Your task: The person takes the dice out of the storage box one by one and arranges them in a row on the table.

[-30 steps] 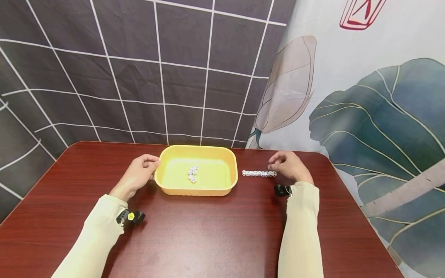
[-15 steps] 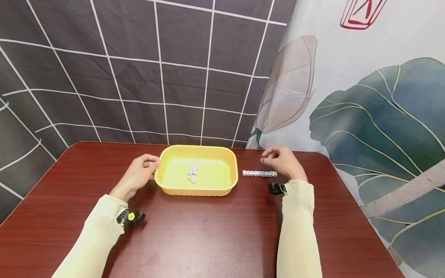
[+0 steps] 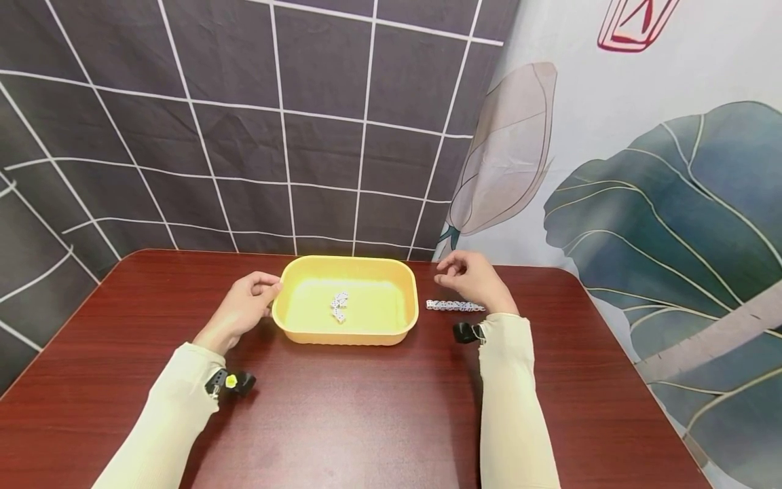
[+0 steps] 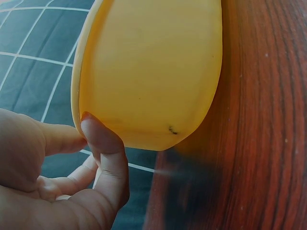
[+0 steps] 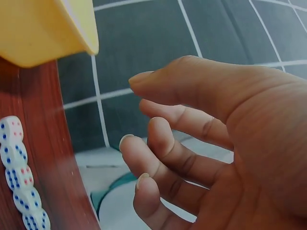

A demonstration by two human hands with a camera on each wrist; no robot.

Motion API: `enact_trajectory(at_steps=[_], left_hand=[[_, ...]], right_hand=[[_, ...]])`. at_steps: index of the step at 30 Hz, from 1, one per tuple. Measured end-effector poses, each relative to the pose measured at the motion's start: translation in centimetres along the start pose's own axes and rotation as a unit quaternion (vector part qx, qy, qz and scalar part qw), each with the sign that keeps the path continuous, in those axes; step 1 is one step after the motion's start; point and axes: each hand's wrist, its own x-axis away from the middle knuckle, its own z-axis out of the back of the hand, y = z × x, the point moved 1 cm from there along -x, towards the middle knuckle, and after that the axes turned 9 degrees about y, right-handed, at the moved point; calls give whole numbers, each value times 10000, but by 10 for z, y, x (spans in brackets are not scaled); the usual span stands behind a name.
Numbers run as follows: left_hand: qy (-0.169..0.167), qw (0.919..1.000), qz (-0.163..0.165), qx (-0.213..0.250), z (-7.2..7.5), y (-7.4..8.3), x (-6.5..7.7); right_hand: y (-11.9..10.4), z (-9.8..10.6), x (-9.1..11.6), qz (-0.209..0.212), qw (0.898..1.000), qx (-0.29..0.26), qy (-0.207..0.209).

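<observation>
At its left end, the yellow plastic tub [image 3: 342,337] is pinched at the rim by my left hand [image 3: 240,307]. In the left wrist view the thumb and a finger [image 4: 108,148] meet the rim from its two sides. Several white dice [image 3: 339,307] lie in a small cluster on the tub's floor. To the right of the tub, a straight row of dice [image 3: 449,305] lies on the table. My right hand [image 3: 476,280] hovers over and behind that row with loosely bent fingers. Nothing is between its fingers in the right wrist view, where dice with blue and red pips [image 5: 19,175] show.
The reddish-brown wooden table [image 3: 354,407] carries the tub and dice. A dark cloth with white grid lines [image 3: 232,136] hangs behind its back edge. On the right hangs a pale cloth with large leaf prints [image 3: 666,204].
My right hand has moved left along the dice row toward the tub, from the row's right end. The left hand, the tub and the dice have stayed in place.
</observation>
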Motion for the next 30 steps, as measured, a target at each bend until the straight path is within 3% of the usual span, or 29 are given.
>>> enact_trajectory(at_steps=[23, 30], left_hand=[[11, 10000, 4, 47, 0, -1, 0], [-13, 10000, -4, 45, 1, 0, 0]], right_hand=[[-42, -43, -7, 741, 9968, -288, -37], [-54, -57, -8, 769, 9967, -244, -8]])
